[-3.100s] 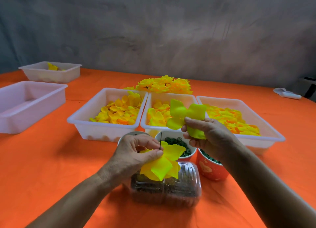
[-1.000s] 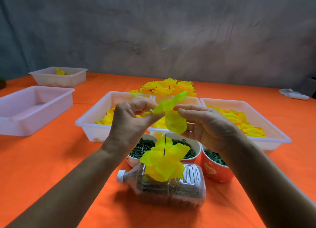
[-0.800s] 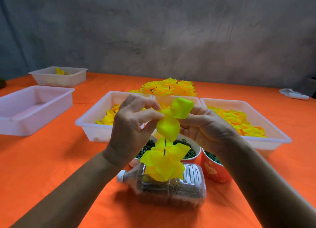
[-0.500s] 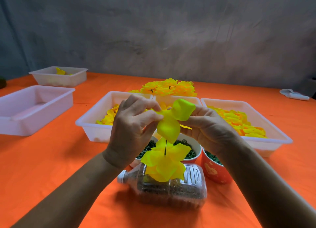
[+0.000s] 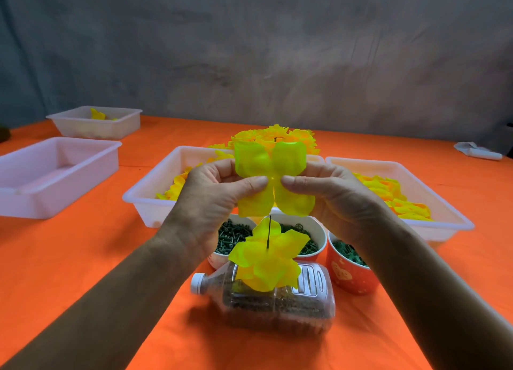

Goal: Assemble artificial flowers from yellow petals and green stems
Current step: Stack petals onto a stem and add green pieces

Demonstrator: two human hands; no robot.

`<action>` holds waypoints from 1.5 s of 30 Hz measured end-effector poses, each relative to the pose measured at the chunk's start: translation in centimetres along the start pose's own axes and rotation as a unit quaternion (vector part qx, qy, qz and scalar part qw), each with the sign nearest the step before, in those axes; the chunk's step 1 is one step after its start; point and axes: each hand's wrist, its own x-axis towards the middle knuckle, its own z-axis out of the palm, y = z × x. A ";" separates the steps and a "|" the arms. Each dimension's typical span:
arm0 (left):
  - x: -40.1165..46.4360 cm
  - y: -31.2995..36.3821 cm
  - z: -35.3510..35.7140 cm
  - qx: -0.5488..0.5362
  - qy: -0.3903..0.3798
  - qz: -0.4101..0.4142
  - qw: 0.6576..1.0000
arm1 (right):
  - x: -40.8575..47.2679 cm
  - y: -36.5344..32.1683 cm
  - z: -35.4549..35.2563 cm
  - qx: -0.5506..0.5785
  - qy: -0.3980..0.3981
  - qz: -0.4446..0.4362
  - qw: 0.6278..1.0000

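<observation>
Centrally, four-lobed petal piece [image 5: 270,175] pinched flat between left hand [image 5: 213,200] and right hand [image 5: 330,197] fingers.

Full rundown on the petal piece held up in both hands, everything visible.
The petal piece is one flat cutout of four rounded yellow-green lobes joined at a centre, thin and translucent like fabric. It is spread open facing the camera, above the dark pin of the part-built flower standing on the lying bottle, not yet threaded on. The left hand and right hand pinch it near the centre, thumbs in front.

Orange table [image 5: 69,258] w/ trays [image 5: 155,203], cups [image 5: 349,275], bottle [image 5: 277,303].
</observation>
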 end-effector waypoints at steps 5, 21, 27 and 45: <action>-0.5 0.1 0.3 -0.014 -0.007 -0.089 0.996 | -0.3 0.1 0.0 -0.014 -0.014 0.045 0.999; -0.1 -0.9 -0.7 -0.039 -0.053 -0.220 0.973 | -0.1 0.7 0.5 -0.051 0.011 0.112 0.992; -0.3 -0.9 -0.4 -0.025 -0.026 -0.227 0.973 | 0.1 1.2 0.7 -0.058 0.021 0.137 0.989; -0.6 -1.1 -0.5 -0.035 -0.051 -0.229 0.972 | 0.5 1.8 1.2 -0.027 0.044 0.188 0.981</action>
